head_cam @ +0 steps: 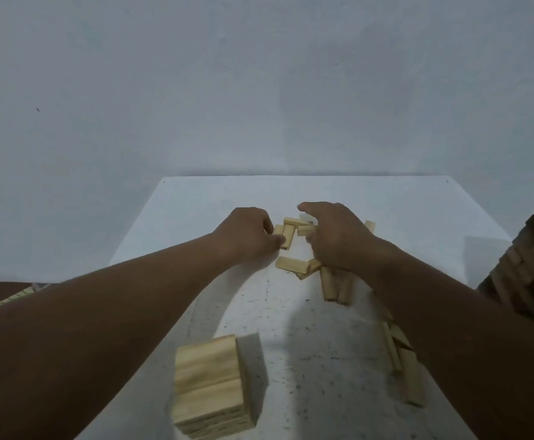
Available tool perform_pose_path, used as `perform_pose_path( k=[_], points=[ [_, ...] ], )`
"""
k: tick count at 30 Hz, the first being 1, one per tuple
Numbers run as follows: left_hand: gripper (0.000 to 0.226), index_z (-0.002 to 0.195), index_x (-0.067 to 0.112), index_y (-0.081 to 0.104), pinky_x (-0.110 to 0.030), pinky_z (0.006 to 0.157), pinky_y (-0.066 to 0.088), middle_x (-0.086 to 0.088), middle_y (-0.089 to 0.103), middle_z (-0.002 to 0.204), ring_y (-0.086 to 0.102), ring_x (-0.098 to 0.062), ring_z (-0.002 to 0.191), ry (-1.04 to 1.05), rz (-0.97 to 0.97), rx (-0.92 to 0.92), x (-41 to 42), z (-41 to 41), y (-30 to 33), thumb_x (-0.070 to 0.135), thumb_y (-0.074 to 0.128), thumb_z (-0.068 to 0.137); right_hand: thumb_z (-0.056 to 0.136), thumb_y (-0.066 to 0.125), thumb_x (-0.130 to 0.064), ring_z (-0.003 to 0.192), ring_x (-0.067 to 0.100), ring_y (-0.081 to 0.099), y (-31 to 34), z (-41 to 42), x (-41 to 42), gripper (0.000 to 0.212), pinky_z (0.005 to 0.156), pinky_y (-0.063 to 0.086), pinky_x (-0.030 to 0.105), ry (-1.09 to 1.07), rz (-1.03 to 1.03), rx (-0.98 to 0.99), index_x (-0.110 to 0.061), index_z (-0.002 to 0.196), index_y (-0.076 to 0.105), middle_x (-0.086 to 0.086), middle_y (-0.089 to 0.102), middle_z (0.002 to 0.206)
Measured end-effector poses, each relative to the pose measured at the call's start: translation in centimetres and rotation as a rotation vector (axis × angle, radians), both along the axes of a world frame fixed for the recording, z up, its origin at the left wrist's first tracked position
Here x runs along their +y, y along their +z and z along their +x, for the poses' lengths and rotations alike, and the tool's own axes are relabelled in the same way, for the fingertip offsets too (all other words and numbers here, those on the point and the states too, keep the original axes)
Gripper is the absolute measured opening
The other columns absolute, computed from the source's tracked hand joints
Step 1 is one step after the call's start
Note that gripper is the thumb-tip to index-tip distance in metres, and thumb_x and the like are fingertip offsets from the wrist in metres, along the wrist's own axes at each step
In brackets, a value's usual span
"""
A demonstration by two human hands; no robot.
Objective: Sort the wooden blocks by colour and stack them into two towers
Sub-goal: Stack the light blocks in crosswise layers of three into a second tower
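A: In the head view, what do your hands do?

B: My left hand (247,238) pinches two pale blocks (284,235) that lie side by side on the white table (402,211). My right hand (335,236) is curled over the loose pile (294,265); if it holds one, I cannot tell.

A: And the tower?

B: A pale tower (210,389) stands near me, well apart. I think I should lift the pair level and set it squarely on top, so nothing slips.

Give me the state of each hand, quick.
Left hand: fingers curled, pinching a light wooden block on the table.
Right hand: over the loose blocks; grip cannot be told.
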State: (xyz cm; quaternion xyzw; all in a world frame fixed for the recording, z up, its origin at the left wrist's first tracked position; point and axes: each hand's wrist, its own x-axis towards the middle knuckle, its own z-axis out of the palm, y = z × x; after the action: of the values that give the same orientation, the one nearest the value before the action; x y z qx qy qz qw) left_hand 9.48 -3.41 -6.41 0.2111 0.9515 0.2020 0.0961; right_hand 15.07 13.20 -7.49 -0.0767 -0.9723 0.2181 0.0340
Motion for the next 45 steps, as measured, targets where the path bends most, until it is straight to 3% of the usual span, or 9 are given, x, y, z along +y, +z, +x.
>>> perform_pose_path(
  k=[5, 9, 13, 18, 23, 27, 33, 37, 45],
  points=[
    [0.031, 0.089, 0.001, 0.074, -0.031, 0.069, 0.049, -0.014, 0.073, 0.097, 0.065, -0.020, 0.082, 0.059, 0.062, -0.077, 0.8, -0.5, 0.2, 0.031, 0.071, 0.085, 0.078, 0.057, 0.001, 0.083, 0.021, 0.061, -0.7, -0.8, 0.2, 0.031, 0.071, 0.051, 0.034, -0.021, -0.029, 0.090, -0.023, 0.095, 0.067, -0.003, 0.067, 0.089],
    [0.021, 0.081, 0.002, 0.069, -0.028, 0.064, 0.044, -0.010, 0.070, 0.083, 0.060, -0.019, 0.078, 0.126, 0.196, -0.138, -0.2, 0.0, 1.0, 0.022, 0.073, 0.081, 0.085, 0.061, -0.008, 0.081, 0.011, 0.062, 0.0, 1.2, 0.4, 0.024, 0.068, 0.051, 0.027, -0.105, -0.208, 0.194, -0.022, 0.102, 0.070, -0.007, 0.068, 0.095],
    [0.026, 0.100, 0.012, 0.059, -0.023, 0.057, 0.052, -0.008, 0.074, 0.081, 0.066, -0.015, 0.066, 0.176, 0.423, -0.207, -1.6, 2.1, 4.4, 0.016, 0.076, 0.082, 0.087, 0.069, -0.018, 0.086, 0.004, 0.060, 2.0, 5.4, 0.3, 0.024, 0.066, 0.043, 0.012, -0.174, -0.339, 0.280, -0.023, 0.111, 0.070, -0.010, 0.067, 0.099],
    [0.033, 0.109, 0.007, 0.057, -0.034, 0.073, 0.062, -0.024, 0.070, 0.092, 0.075, -0.030, 0.073, 0.074, 0.609, -0.378, -2.0, 7.9, 10.3, -0.003, 0.072, 0.082, 0.084, 0.073, -0.018, 0.086, 0.003, 0.067, 4.9, 12.1, -1.1, 0.018, 0.084, 0.058, 0.030, -0.221, -0.551, 0.331, -0.025, 0.100, 0.074, -0.012, 0.071, 0.091],
    [0.028, 0.104, 0.012, 0.062, -0.047, 0.081, 0.061, -0.008, 0.068, 0.073, 0.074, -0.029, 0.068, 0.047, 0.686, -0.290, -1.2, 15.8, 12.6, -0.003, 0.069, 0.082, 0.088, 0.070, -0.015, 0.070, 0.007, 0.069, 7.0, 18.8, -3.1, 0.019, 0.065, 0.055, 0.027, -0.230, -0.729, 0.358, -0.033, 0.085, 0.075, -0.011, 0.075, 0.078],
    [0.029, 0.097, 0.029, 0.063, -0.045, 0.073, 0.061, 0.000, 0.066, 0.089, 0.072, -0.022, 0.068, 0.098, 0.720, -0.129, -0.8, 21.8, 8.7, 0.004, 0.066, 0.082, 0.086, 0.072, -0.011, 0.076, 0.014, 0.072, 5.6, 23.1, -4.4, 0.018, 0.071, 0.056, 0.032, -0.309, -0.868, 0.293, -0.028, 0.082, 0.076, -0.008, 0.076, 0.076],
    [0.030, 0.105, 0.038, 0.059, -0.009, 0.062, 0.046, 0.012, 0.064, 0.095, 0.063, 0.004, 0.072, 0.148, 0.654, -0.020, -1.9, 27.1, 0.6, 0.012, 0.061, 0.091, 0.083, 0.074, -0.019, 0.073, -0.006, 0.063, 1.4, 26.4, -4.8, 0.014, 0.062, 0.040, 0.006, -0.303, -0.549, 0.130, -0.020, 0.096, 0.078, -0.020, 0.067, 0.067],
    [0.033, 0.112, 0.034, 0.062, -0.004, 0.065, 0.042, 0.014, 0.064, 0.094, 0.059, 0.010, 0.083, 0.167, 0.632, -0.002, -3.0, 28.1, -1.7, 0.009, 0.059, 0.091, 0.084, 0.073, -0.027, 0.088, -0.002, 0.054, 0.4, 26.8, -5.0, 0.018, 0.064, 0.028, -0.002, -0.259, -0.396, 0.093, -0.021, 0.101, 0.076, -0.016, 0.062, 0.090],
    [0.040, 0.131, 0.021, 0.062, 0.004, 0.077, 0.034, 0.019, 0.062, 0.102, 0.053, 0.018, 0.086, 0.074, 0.507, 0.160, -3.9, 28.3, -2.9, 0.016, 0.065, 0.091, 0.086, 0.071, -0.025, 0.083, 0.002, 0.059, -0.4, 26.2, -5.1, 0.016, 0.062, 0.033, 0.001, -0.219, -0.281, 0.120, -0.019, 0.101, 0.075, -0.007, 0.071, 0.096]
  ],
)
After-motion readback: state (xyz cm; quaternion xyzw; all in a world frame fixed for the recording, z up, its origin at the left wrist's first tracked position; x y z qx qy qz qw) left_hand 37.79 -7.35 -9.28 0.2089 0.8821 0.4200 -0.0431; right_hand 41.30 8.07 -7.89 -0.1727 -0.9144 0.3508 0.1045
